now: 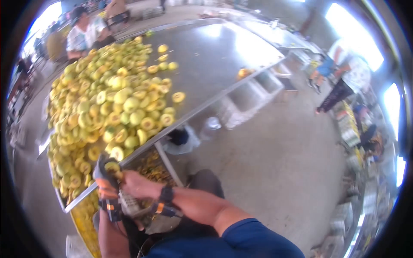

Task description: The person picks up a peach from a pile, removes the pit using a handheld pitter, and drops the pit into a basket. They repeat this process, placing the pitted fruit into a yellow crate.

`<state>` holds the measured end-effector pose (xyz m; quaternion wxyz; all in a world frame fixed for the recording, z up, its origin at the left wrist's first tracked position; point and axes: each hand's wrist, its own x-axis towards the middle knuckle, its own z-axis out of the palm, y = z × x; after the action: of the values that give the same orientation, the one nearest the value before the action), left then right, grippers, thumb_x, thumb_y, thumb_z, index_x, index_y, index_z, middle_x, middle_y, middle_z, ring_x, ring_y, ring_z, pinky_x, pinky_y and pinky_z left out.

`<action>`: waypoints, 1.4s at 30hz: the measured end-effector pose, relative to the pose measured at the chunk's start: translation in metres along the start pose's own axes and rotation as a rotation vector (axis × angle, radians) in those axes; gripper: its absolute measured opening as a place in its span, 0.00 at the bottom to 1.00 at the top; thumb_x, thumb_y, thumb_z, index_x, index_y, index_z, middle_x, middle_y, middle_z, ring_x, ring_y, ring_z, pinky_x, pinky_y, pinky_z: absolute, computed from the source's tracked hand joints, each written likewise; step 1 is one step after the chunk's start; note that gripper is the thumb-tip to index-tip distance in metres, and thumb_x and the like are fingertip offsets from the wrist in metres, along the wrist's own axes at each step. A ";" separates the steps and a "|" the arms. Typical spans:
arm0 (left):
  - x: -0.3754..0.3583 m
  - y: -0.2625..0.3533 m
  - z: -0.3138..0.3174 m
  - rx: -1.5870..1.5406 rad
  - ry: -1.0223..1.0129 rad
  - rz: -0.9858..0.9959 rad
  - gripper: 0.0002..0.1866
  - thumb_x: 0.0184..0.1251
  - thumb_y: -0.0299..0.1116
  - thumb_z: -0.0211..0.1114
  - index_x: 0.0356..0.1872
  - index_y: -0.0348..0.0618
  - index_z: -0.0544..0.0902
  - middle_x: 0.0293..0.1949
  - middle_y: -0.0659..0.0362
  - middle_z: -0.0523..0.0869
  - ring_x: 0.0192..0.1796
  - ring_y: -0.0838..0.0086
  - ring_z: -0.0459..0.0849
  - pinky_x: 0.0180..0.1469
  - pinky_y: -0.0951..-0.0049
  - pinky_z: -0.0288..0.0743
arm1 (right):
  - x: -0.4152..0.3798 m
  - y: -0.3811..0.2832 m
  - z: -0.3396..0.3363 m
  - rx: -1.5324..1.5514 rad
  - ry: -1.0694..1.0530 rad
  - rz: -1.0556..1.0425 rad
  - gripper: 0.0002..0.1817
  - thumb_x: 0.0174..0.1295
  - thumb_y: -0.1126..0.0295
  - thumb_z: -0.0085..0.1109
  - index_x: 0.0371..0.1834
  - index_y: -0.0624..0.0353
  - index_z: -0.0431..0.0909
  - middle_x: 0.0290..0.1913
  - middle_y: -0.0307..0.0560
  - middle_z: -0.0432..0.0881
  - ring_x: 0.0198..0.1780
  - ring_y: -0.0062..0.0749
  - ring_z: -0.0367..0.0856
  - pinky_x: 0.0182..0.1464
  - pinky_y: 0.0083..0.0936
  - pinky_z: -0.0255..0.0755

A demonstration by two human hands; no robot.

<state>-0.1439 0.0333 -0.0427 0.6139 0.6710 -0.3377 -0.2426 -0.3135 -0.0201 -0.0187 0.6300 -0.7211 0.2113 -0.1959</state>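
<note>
My left hand (106,182), in a grey and orange glove, is closed around a yellow-green fruit half (112,167) at the near edge of the metal table. Right beside it is my bare right hand (137,185), its fingers curled in at the fruit. Whatever the right fingers grip is hidden. Just beyond my hands lies a big heap of halved yellow-green fruit (124,96), many with hollow brown centres, resembling peaches.
The metal table (206,56) has a raised rim. Below it are a crate of brownish scraps (152,167), a plastic bag (183,139) and pale bins (245,96). A yellow container of fruit (86,219) stands lower left. One person (86,32) sits across; others stand right.
</note>
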 end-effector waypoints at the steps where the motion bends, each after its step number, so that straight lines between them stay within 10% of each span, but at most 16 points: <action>1: 0.021 -0.069 -0.023 0.173 0.038 0.114 0.18 0.83 0.31 0.60 0.65 0.33 0.84 0.48 0.51 0.92 0.48 0.64 0.91 0.51 0.64 0.86 | -0.003 -0.005 -0.006 0.121 -0.076 -0.016 0.15 0.68 0.71 0.59 0.52 0.69 0.84 0.43 0.60 0.91 0.46 0.48 0.90 0.52 0.41 0.81; 6: -0.004 -0.004 0.008 0.077 0.090 0.205 0.16 0.88 0.36 0.56 0.41 0.37 0.86 0.30 0.59 0.87 0.30 0.74 0.85 0.32 0.71 0.77 | -0.013 -0.028 -0.019 0.480 -0.302 0.415 0.12 0.69 0.71 0.59 0.44 0.72 0.83 0.38 0.48 0.89 0.42 0.33 0.85 0.48 0.35 0.79; 7: -0.012 0.017 0.011 -0.186 -0.013 0.038 0.21 0.91 0.40 0.52 0.40 0.37 0.85 0.29 0.59 0.87 0.29 0.74 0.83 0.35 0.70 0.79 | -0.019 -0.038 -0.018 0.397 -0.246 0.165 0.11 0.68 0.72 0.59 0.45 0.71 0.82 0.38 0.52 0.89 0.41 0.38 0.86 0.49 0.37 0.79; 8: -0.005 -0.012 -0.003 0.449 0.042 0.512 0.18 0.90 0.38 0.52 0.45 0.33 0.85 0.35 0.56 0.89 0.34 0.71 0.87 0.39 0.68 0.82 | -0.006 0.004 0.002 0.208 -0.180 -0.116 0.11 0.68 0.73 0.58 0.46 0.69 0.82 0.38 0.56 0.89 0.42 0.42 0.86 0.51 0.40 0.79; 10: -0.001 -0.038 -0.018 0.568 0.090 0.628 0.15 0.85 0.35 0.55 0.49 0.32 0.85 0.40 0.52 0.90 0.39 0.65 0.88 0.44 0.65 0.84 | -0.007 0.017 0.011 0.084 -0.134 -0.198 0.11 0.67 0.73 0.58 0.47 0.69 0.82 0.38 0.59 0.88 0.42 0.41 0.86 0.52 0.41 0.79; 12: -0.002 -0.036 -0.024 0.636 0.043 0.704 0.13 0.78 0.32 0.60 0.52 0.32 0.84 0.43 0.49 0.90 0.43 0.57 0.89 0.50 0.59 0.84 | -0.019 -0.016 -0.004 0.348 -0.297 0.136 0.09 0.69 0.73 0.58 0.45 0.67 0.84 0.37 0.52 0.89 0.38 0.35 0.87 0.42 0.33 0.78; 14: -0.003 -0.021 -0.026 0.501 -0.084 0.581 0.12 0.68 0.30 0.66 0.49 0.34 0.86 0.44 0.46 0.90 0.46 0.49 0.89 0.53 0.53 0.82 | -0.012 0.001 0.018 0.416 -0.188 -0.100 0.09 0.70 0.73 0.59 0.45 0.67 0.84 0.33 0.45 0.87 0.31 0.29 0.84 0.33 0.27 0.74; 17: -0.003 -0.013 -0.021 0.394 -0.108 0.536 0.08 0.65 0.29 0.68 0.41 0.36 0.83 0.36 0.50 0.87 0.37 0.51 0.86 0.45 0.54 0.80 | -0.012 0.007 0.006 0.581 -0.435 0.355 0.09 0.70 0.73 0.59 0.46 0.67 0.84 0.27 0.42 0.83 0.23 0.25 0.78 0.24 0.28 0.68; 20: -0.003 -0.024 -0.032 0.363 -0.159 0.461 0.11 0.66 0.30 0.70 0.45 0.35 0.84 0.41 0.48 0.88 0.41 0.50 0.88 0.48 0.53 0.82 | -0.018 0.000 0.008 0.538 -0.407 0.301 0.08 0.70 0.74 0.59 0.46 0.66 0.84 0.23 0.40 0.79 0.19 0.24 0.75 0.20 0.30 0.65; 23: -0.007 -0.025 -0.037 0.651 -0.097 0.738 0.17 0.69 0.33 0.69 0.54 0.33 0.83 0.50 0.44 0.88 0.52 0.45 0.87 0.57 0.51 0.81 | 0.003 0.036 0.050 0.363 -0.098 -0.327 0.07 0.69 0.73 0.59 0.44 0.65 0.83 0.21 0.41 0.77 0.16 0.26 0.74 0.17 0.31 0.63; 26: -0.014 -0.018 -0.051 0.661 -0.216 0.547 0.23 0.72 0.35 0.67 0.62 0.33 0.82 0.58 0.41 0.87 0.62 0.41 0.84 0.68 0.47 0.76 | -0.039 -0.045 0.005 0.443 -0.265 0.164 0.08 0.68 0.73 0.60 0.43 0.65 0.83 0.22 0.41 0.78 0.16 0.27 0.75 0.17 0.31 0.63; 29: -0.019 -0.025 -0.053 0.696 -0.165 0.658 0.23 0.73 0.35 0.66 0.64 0.33 0.82 0.59 0.42 0.88 0.63 0.43 0.84 0.70 0.48 0.76 | -0.033 -0.027 0.016 0.435 -0.294 0.139 0.06 0.67 0.72 0.60 0.39 0.64 0.82 0.21 0.41 0.76 0.15 0.26 0.72 0.16 0.31 0.61; 33: -0.030 -0.001 -0.032 0.162 -0.141 0.341 0.15 0.86 0.39 0.55 0.47 0.37 0.84 0.41 0.55 0.88 0.40 0.69 0.86 0.43 0.68 0.82 | -0.033 -0.026 0.014 0.637 -0.431 0.308 0.05 0.67 0.72 0.61 0.34 0.61 0.80 0.18 0.38 0.73 0.13 0.25 0.69 0.15 0.29 0.58; 38: -0.011 -0.022 -0.049 -0.392 -0.379 -0.026 0.16 0.84 0.39 0.58 0.55 0.36 0.83 0.50 0.54 0.89 0.50 0.70 0.88 0.53 0.69 0.84 | -0.029 -0.027 0.018 0.548 -0.450 0.282 0.07 0.68 0.70 0.63 0.32 0.61 0.79 0.18 0.38 0.72 0.14 0.26 0.70 0.16 0.29 0.60; 42: -0.013 -0.011 -0.040 -0.435 -0.198 -0.103 0.19 0.87 0.47 0.57 0.52 0.40 0.85 0.41 0.57 0.89 0.40 0.72 0.86 0.44 0.71 0.82 | -0.039 -0.045 0.004 0.311 -0.417 0.188 0.13 0.71 0.65 0.62 0.30 0.62 0.81 0.17 0.41 0.74 0.15 0.27 0.72 0.19 0.30 0.61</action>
<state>-0.1211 0.0697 -0.0500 0.6946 0.5126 -0.3011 -0.4051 -0.3409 0.0103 0.0247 0.7783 -0.6179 0.1102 -0.0139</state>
